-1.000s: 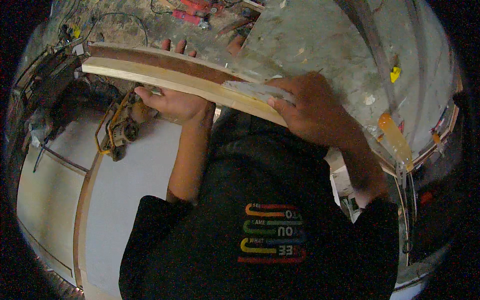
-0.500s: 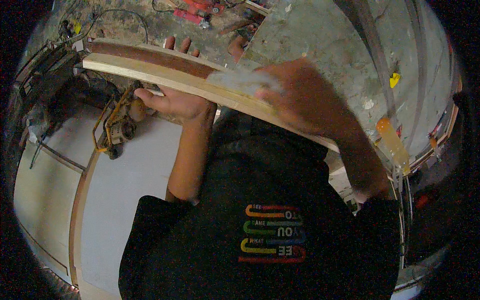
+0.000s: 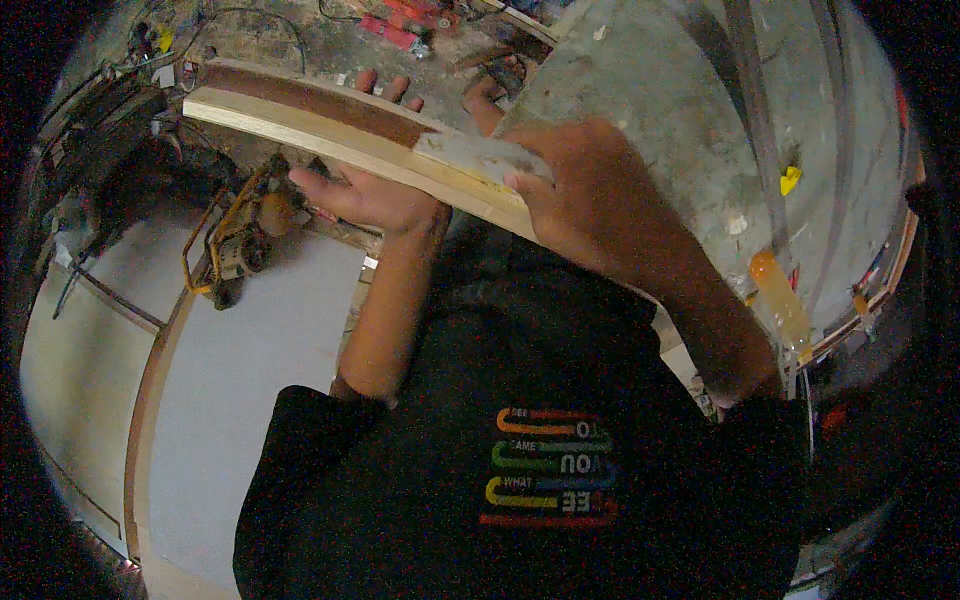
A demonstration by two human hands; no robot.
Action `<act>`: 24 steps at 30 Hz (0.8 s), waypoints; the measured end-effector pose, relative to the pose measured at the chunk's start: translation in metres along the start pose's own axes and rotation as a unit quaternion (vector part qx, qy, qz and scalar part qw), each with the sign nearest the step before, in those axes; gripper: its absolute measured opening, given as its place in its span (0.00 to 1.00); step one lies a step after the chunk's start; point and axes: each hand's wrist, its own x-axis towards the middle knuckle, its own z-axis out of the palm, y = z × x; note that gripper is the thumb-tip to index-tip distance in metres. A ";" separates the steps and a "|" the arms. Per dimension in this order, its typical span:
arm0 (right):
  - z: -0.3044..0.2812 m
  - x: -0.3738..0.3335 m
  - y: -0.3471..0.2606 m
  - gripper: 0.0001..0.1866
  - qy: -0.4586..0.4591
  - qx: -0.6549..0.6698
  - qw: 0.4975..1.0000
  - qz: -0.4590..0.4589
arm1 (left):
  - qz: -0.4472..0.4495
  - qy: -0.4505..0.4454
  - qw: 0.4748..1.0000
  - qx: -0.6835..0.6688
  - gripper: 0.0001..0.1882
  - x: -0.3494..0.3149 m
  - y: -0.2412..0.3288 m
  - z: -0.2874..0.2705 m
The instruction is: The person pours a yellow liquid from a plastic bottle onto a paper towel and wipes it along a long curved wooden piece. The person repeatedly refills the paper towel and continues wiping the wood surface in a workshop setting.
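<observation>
A long wooden strip [image 3: 330, 138], pale along its near edge with a reddish-brown band along its face, lies slantwise in front of my body. My left hand [image 3: 385, 203] bears it from beneath, palm up. The thumb sticks out on the near side and fingertips show past the far edge. My right hand [image 3: 605, 195] is closed on a whitish-grey flat sheet [image 3: 475, 153], perhaps sandpaper, and presses it on the strip's face. The right hand hides the strip's right-hand part.
A large grey board [image 3: 670, 110] takes up the right, with a yellow scrap [image 3: 791, 180] and a translucent cylinder with an orange end [image 3: 780, 300]. Red tools [image 3: 400, 28] lie at the far side. On the left, a yellow-framed tool [image 3: 240, 255] stands by a white panel [image 3: 255, 370].
The strip and my left hand have shifted slightly right in view, as has some of the background. The right hand and its sheet, blurred before, now look sharper and still press on the strip.
</observation>
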 end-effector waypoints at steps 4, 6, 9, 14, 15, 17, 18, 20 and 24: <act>-0.011 0.000 0.003 0.14 -0.020 0.021 0.999 -0.035 | 0.032 -0.007 0.997 0.076 0.48 -0.001 -0.002 0.003; -0.023 -0.004 0.003 0.15 -0.057 0.073 0.996 -0.002 | 0.016 -0.010 1.000 0.022 0.48 -0.001 -0.001 0.005; -0.038 -0.013 0.003 0.17 -0.025 0.032 0.999 0.028 | 0.007 -0.014 1.000 -0.020 0.47 0.001 -0.001 0.007; -0.031 -0.019 0.001 0.17 -0.043 -0.059 0.995 0.062 | 0.017 0.017 0.999 0.038 0.47 -0.001 -0.002 0.010; -0.026 -0.020 0.000 0.16 -0.074 -0.069 0.992 0.074 | 0.016 0.022 0.999 0.036 0.47 -0.001 -0.003 0.010; -0.020 -0.024 -0.002 0.15 -0.112 -0.060 0.988 0.086 | 0.007 0.021 1.000 0.002 0.47 -0.002 -0.003 0.010; -0.020 -0.027 -0.002 0.15 -0.119 -0.040 0.988 0.084 | 0.010 0.016 1.000 0.000 0.47 -0.001 -0.003 0.010; -0.024 -0.036 -0.001 0.14 -0.108 -0.034 0.991 0.067 | 0.011 0.014 1.000 0.006 0.47 -0.001 -0.003 0.010; -0.031 -0.052 0.003 0.13 -0.052 -0.043 0.996 0.054 | 0.017 0.018 0.997 0.072 0.47 -0.001 -0.003 0.010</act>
